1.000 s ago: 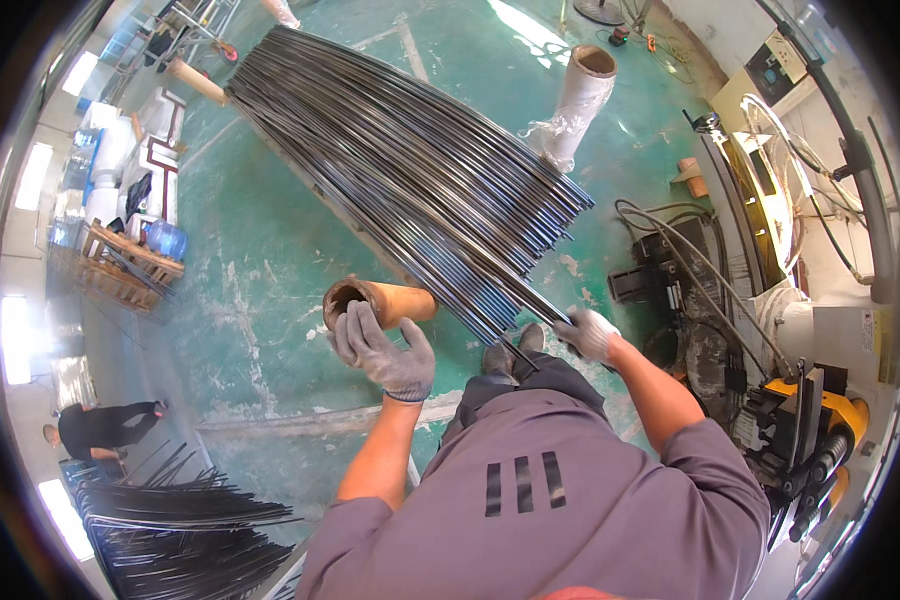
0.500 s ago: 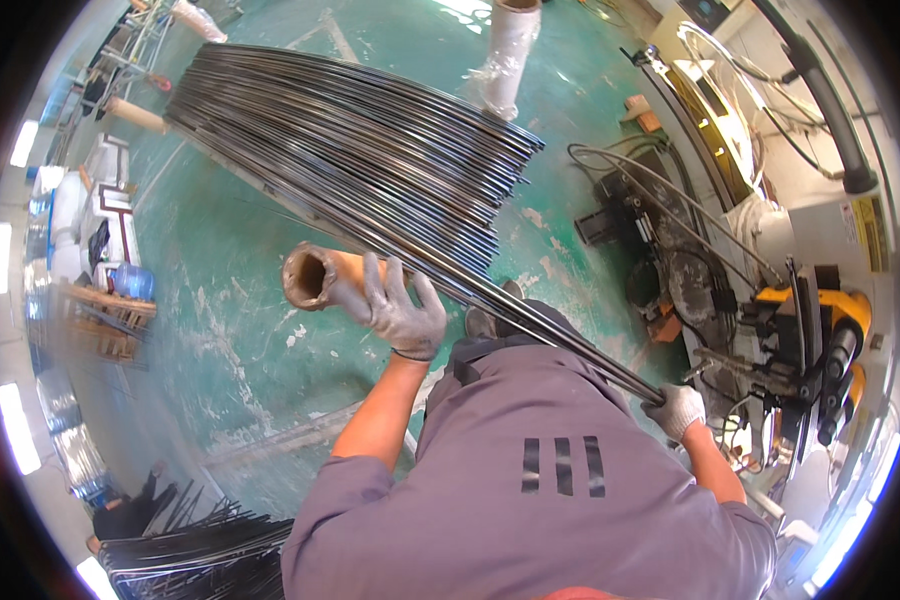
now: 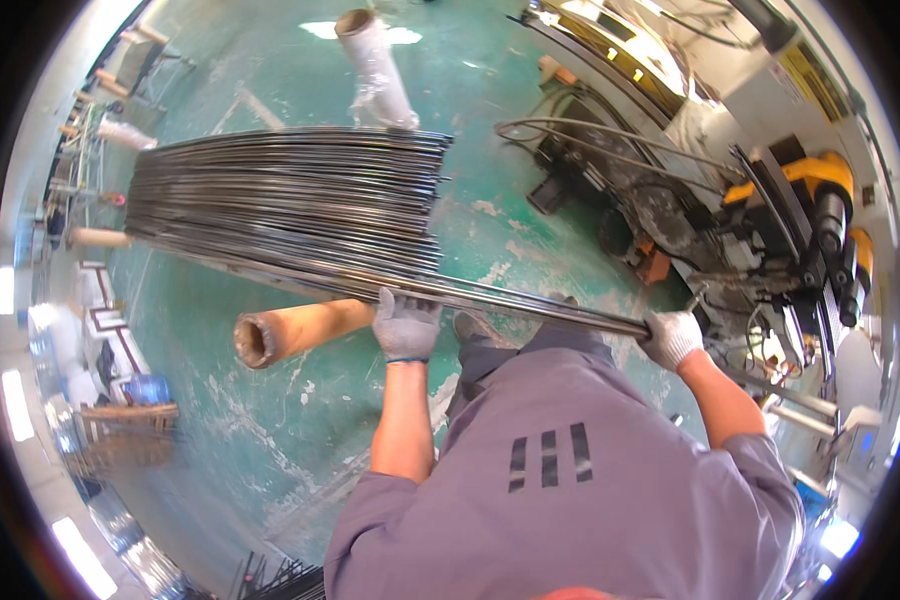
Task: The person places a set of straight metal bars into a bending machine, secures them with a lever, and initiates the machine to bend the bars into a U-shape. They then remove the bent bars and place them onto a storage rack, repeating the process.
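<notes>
A few long, thin metal rods (image 3: 540,309) stretch across in front of me, running from the near side of a large rod stack (image 3: 290,190) out to the right. My right hand (image 3: 673,340), in a pale knit glove, is closed around their right ends. At the middle of their length my left hand (image 3: 407,328), in a grey glove, grips the rods from the near side; its fingertips are partly hidden by them. Beside the left hand lies a brown cardboard tube (image 3: 305,330), its open end facing left.
A film-wrapped tube (image 3: 378,75) stands beyond the stack. Dark machinery with hoses (image 3: 660,200) and a yellow-and-black machine part (image 3: 820,190) occupy the right. At the left are a wooden pallet (image 3: 130,418) and a blue water bottle (image 3: 148,389). More dark rods (image 3: 285,580) lie at lower left.
My left hand has gone from open above the cardboard tube to gripping the rods. The view has turned, and the right hand keeps its hold on the rod ends.
</notes>
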The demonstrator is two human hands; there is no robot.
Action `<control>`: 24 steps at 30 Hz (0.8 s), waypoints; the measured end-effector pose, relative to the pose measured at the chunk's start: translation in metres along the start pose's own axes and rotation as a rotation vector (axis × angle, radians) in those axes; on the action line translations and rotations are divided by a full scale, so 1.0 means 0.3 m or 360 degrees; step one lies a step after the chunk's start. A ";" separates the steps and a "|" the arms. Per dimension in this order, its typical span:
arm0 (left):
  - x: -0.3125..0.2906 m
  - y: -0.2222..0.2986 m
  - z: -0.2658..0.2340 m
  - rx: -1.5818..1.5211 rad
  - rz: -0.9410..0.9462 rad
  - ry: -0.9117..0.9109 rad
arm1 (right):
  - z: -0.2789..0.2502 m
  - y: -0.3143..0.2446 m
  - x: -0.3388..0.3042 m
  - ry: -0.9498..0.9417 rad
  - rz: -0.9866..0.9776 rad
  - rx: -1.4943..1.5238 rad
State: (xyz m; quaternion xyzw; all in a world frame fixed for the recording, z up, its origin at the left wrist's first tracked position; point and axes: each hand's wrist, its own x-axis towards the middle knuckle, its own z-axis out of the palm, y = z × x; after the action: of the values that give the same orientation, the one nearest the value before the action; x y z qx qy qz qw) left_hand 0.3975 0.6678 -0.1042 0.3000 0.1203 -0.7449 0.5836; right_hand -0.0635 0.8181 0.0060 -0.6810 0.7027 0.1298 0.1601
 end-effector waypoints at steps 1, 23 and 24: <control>-0.021 -0.015 0.000 0.0100 0.0002 -0.0062 | 0.030 0.048 -0.013 0.0056 -0.0043 0.0020; 0.237 -0.820 0.303 0.0218 -0.0112 0.0061 | 0.141 0.779 -0.362 0.0641 0.0196 0.0165; 0.232 -0.824 0.317 0.0259 -0.0116 0.0080 | 0.154 0.810 -0.368 0.0678 0.0198 0.0184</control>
State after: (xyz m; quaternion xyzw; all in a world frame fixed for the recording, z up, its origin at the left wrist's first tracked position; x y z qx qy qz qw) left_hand 0.1258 0.6336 -0.1121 0.3604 0.0849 -0.7653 0.5265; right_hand -0.3015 0.9473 -0.0006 -0.6381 0.7675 -0.0479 0.0385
